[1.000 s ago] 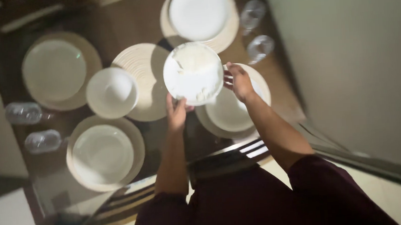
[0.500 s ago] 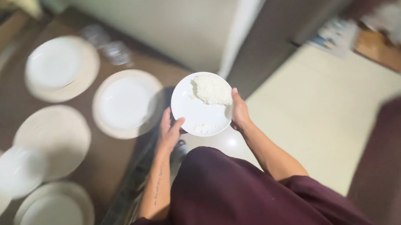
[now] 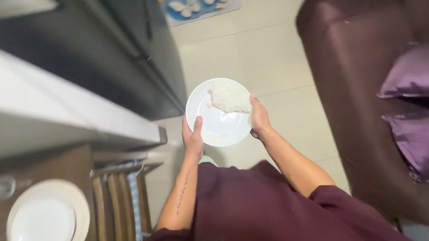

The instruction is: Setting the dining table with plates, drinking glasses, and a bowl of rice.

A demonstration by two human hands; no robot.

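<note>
Two hands, left hand (image 3: 193,139) and right hand (image 3: 260,120), grip one round white plate (image 3: 215,128) bearing one mound of white rice (image 3: 229,97). One blue mat with white butterfly shapes (image 3: 198,2) lies on the floor beyond; two purple cushions (image 3: 420,106) sit right.

I am looking at a dim indoor scene in which soft, even light is falling from above. The white plate (image 3: 219,112) is acting as my landmark: it is catching the most light, its bare centre is giving off a mild sheen and the rice on it is nearly washing out. Left of the plate, the dark cabinet (image 3: 119,51) is sinking into shadow and its near edge is smearing with motion blur. Right of the plate, the purple sofa (image 3: 372,74) is reading soft, with a faint gloss on its cushions. Below and left of the plate, the table setting is blurring. Straight lines are bowing toward the frame edges.
</note>
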